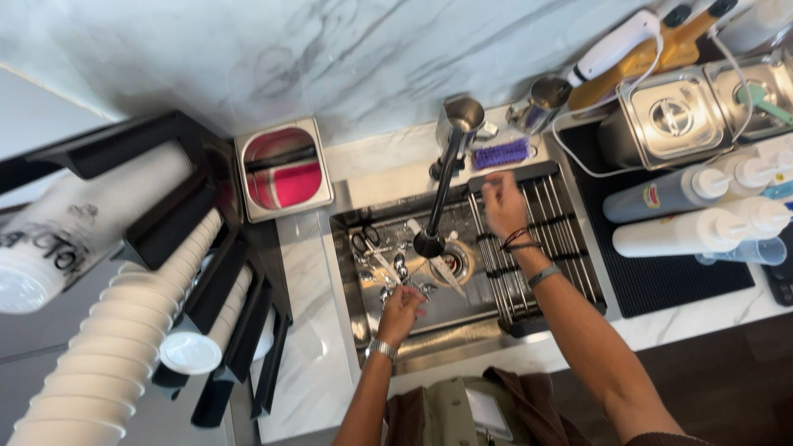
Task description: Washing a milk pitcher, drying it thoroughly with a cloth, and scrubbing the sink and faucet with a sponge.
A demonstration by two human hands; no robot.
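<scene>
I look down into a steel sink (pixel 347 272) with a black faucet (pixel 438 206) over its drain. Scissors (pixel 363 241), a knife (pixel 446 272) and several spoons lie in the basin. My left hand (pixel 402 312) is low in the sink, its fingers closed on a metal utensil (pixel 399 268) among the cutlery. My right hand (pixel 502 202) reaches to the far end of a black rack of steel rods (pixel 562 239) lying over the sink's right half, with its fingers curled at the rack's top edge. What the right hand grips is hidden.
Stacked paper cups (pixel 124 330) in black dispensers fill the left. A steel bin with a pink inside (pixel 285 169) sits behind the sink, with a steel jug (pixel 462 116) and purple brush (pixel 500 153). Squeeze bottles (pixel 677 194) lie on a black mat on the right, beside steel lidded containers (pixel 673 116).
</scene>
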